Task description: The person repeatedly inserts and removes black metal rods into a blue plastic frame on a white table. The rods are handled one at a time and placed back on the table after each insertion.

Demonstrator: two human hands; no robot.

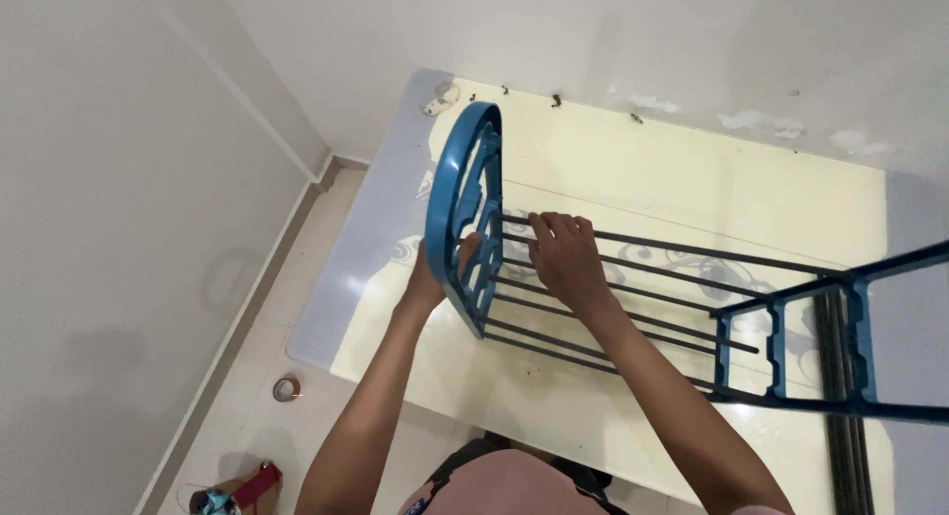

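Note:
A blue plastic end panel (463, 201) with cut-out openings stands on edge on a pale yellow table (682, 179). Several thin black rods (652, 278) run from it to a blue frame piece (791, 342) at the right. My left hand (440, 273) grips the lower part of the blue panel from the left, thumb through an opening. My right hand (563, 253) rests on the black rods just right of the panel, fingers curled over the upper rods.
The table stands in a room corner, white walls behind and to the left. A tape roll (286, 388) lies on the tiled floor at the lower left, near a red and teal object (242, 490). More black rods (840, 446) lie at the table's right.

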